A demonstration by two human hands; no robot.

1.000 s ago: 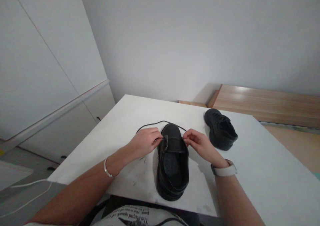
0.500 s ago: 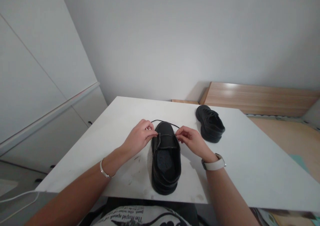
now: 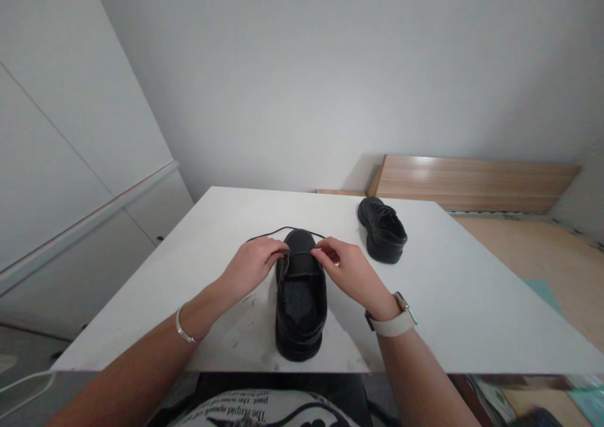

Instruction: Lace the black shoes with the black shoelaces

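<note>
A black shoe (image 3: 302, 317) stands on the table with its toe pointing away from me, its front flaps unlaced around the tongue. At the left flap, the thumb and fingers of my left hand (image 3: 257, 260) are pinched together. My right hand (image 3: 344, 266) pinches at the right flap's edge, opposite. A thin black shoelace (image 3: 283, 228) curves behind the toe and runs to both hands; my fingers hide where its ends go. Farther back on the right sits a second black shoe (image 3: 383, 229), with laces across its front.
The white table (image 3: 226, 216) carries both shoes and has dark smudges near its front edge. A wood-grain panel (image 3: 472, 182) stands beyond its back right. White cabinets (image 3: 70, 163) line the left side, and a grey wall rises behind.
The view has shifted, so the table and shoes appear farther left. My right fingers have moved inward over the shoe's right flap. More shoelace shows left of the toe.
</note>
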